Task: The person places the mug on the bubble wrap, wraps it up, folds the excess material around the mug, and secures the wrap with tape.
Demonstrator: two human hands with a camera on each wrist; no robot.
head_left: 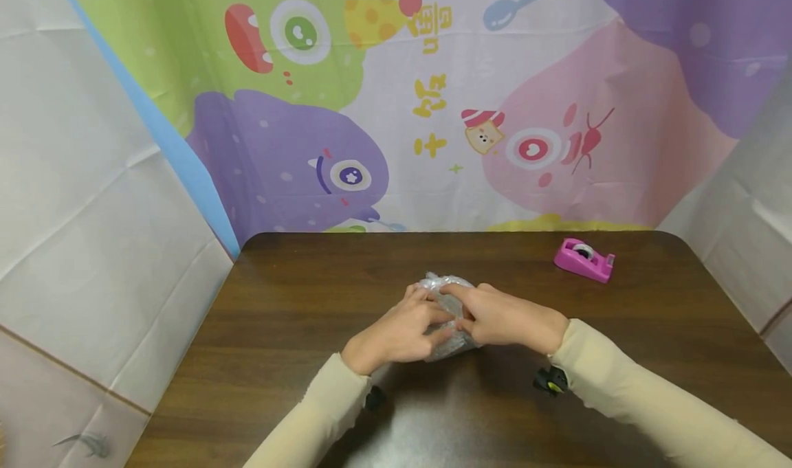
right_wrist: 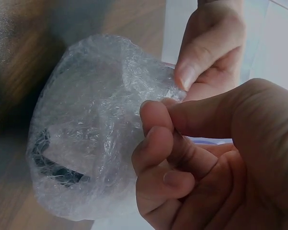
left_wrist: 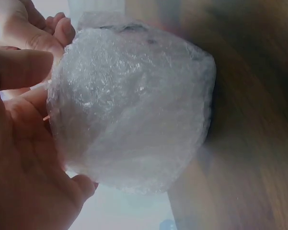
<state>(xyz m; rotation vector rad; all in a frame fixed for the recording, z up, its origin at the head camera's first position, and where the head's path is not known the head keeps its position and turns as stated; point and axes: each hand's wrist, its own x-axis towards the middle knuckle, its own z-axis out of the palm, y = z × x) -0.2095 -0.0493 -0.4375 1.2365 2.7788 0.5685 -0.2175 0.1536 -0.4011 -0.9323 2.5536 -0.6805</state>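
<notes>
A rounded bundle in clear bubble wrap stands on the table between the two hands. Through the wrap, the right wrist view shows a dark curved part; what is inside cannot be told. My left hand holds the bundle's top from the left, its fingers on the far side and its thumb on the near side. From the right, my right hand has its fingers curled, with thumb and index finger pinching the wrap at the top. Both hands nearly meet there, and the pinched edge is mostly hidden.
A pink tape dispenser with a roll in it sits at the back right of the dark wooden table. Behind the table hangs a cartoon-printed curtain, with pale sheets at both sides.
</notes>
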